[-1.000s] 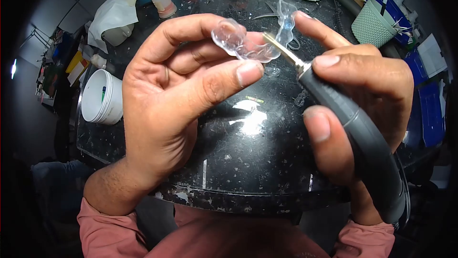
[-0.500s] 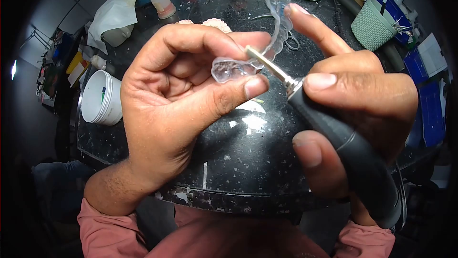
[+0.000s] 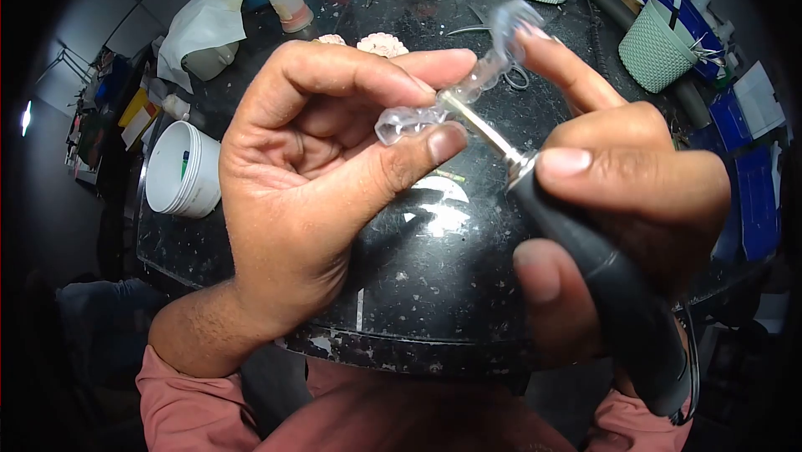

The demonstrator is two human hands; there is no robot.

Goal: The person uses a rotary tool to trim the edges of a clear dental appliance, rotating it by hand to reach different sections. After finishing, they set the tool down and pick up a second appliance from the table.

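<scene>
Clear dental tray (image 3: pixel 455 97) held above the dark bench (image 3: pixel 434 285), its curve now tipped up and away compared with a second ago.

Head view: the left hand (image 3: pixel 309 193) pinches the tray's near end between thumb and forefinger; the right hand (image 3: pixel 618 201) is wrapped around a grey rotary handpiece (image 3: pixel 601 276), forefinger propping the tray's far end. The metal bit meets a fresh stretch of the tray's edge, so the trimming seems to be advancing along it.
</scene>
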